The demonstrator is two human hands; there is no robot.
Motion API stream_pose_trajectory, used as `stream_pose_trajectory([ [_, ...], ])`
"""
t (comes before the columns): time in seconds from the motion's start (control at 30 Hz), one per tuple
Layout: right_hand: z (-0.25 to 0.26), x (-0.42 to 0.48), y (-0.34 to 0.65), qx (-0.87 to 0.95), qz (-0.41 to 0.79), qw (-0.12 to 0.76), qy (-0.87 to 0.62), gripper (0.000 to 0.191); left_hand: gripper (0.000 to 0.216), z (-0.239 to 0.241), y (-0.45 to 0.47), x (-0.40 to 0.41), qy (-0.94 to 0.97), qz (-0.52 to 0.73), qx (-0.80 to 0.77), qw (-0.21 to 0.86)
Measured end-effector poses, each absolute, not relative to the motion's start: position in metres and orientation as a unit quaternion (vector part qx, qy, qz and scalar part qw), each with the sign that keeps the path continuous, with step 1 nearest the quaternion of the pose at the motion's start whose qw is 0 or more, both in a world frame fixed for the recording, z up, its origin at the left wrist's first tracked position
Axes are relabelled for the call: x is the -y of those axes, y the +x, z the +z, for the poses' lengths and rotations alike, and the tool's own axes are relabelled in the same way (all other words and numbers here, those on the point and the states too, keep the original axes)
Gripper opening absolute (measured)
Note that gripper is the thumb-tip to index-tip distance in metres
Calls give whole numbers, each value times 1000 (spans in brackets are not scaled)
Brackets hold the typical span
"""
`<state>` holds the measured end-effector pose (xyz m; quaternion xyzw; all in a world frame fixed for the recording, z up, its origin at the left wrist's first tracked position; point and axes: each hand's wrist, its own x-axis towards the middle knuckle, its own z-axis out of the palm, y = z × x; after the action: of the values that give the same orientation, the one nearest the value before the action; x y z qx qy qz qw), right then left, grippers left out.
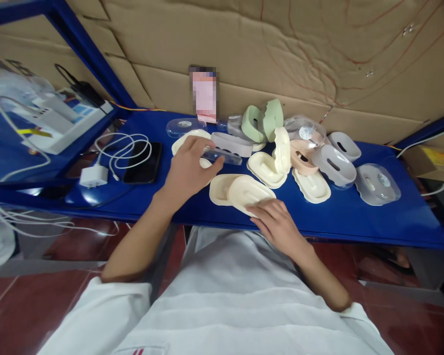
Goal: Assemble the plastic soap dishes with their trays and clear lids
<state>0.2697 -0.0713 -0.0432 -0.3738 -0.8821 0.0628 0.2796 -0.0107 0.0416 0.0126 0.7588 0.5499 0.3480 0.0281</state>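
Observation:
My left hand [188, 165] has its thumb and fingers closed on a clear plastic lid [227, 157], held tilted in front of a pale grey oval ring-shaped piece [231, 144]. Beneath and behind that hand a cream piece [181, 143] partly shows. At the table's front edge my right hand [277, 224] grips the near right rim of a shallow cream oval tray [249, 191]. This tray overlaps another cream piece [220, 190] to its left. Just beyond lie more cream parts, a flat tray [262, 170] and a ring piece [282, 150] leaning on it.
Green ring pieces [253, 123], a peach piece [301, 157], grey pieces [335, 165] and clear covers [379, 185] crowd the blue table [355, 222]. A phone [142, 162], white cable and charger [93, 176] lie left. A blurred upright object [204, 93] leans on cardboard.

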Motion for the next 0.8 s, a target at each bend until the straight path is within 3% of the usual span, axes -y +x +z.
stream_pose_trajectory([
  [0.27,-32,40,241,885,-19,261,-384,32,26,21,-35,-1,740,437,-511,-3],
  [0.47,-37,75,277,884,61,281,-369,32,40,-15,-21,41,791,473,-384,51],
  [0.67,-55,92,289,855,13,387,-345,23,42,-45,5,46,843,442,-285,115],
  [0.8,-63,92,289,813,-47,442,-375,34,41,-50,6,45,860,409,-274,136],
])
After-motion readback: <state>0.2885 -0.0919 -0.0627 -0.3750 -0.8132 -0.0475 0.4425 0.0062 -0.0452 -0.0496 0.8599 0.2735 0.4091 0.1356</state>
